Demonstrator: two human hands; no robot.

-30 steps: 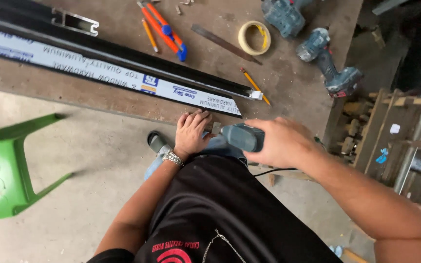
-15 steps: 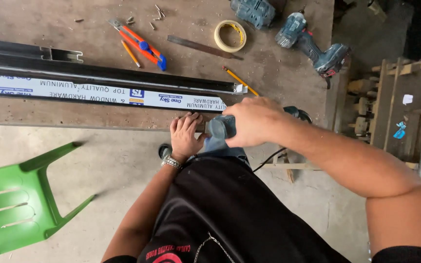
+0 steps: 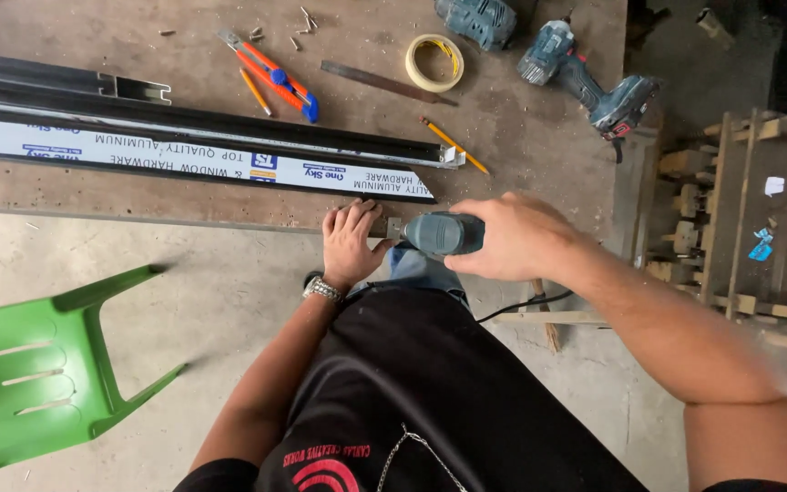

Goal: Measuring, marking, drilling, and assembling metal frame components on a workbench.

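My right hand [image 3: 512, 239] grips a teal corded power tool [image 3: 439, 233] held level at the near edge of the workbench [image 3: 184, 196]. My left hand [image 3: 351, 242], with a metal watch on the wrist, presses flat on a small metal piece [image 3: 393, 228] at that edge, right in front of the tool's nose. Just beyond my hands lies a long black aluminium profile [image 3: 193, 164] with a white printed strip, its end cut at an angle.
On the bench lie an orange-and-blue utility knife [image 3: 270, 73], two pencils [image 3: 453, 144], a tape roll [image 3: 434, 62], a steel ruler [image 3: 371, 80], loose screws and two cordless drills [image 3: 594, 82]. A green plastic chair [image 3: 38, 364] stands left; wooden racks [image 3: 730, 219] right.
The view has shifted, so the bench and chair sit differently in frame. My hands stay at the bench edge; the tool stays pressed toward the left hand.
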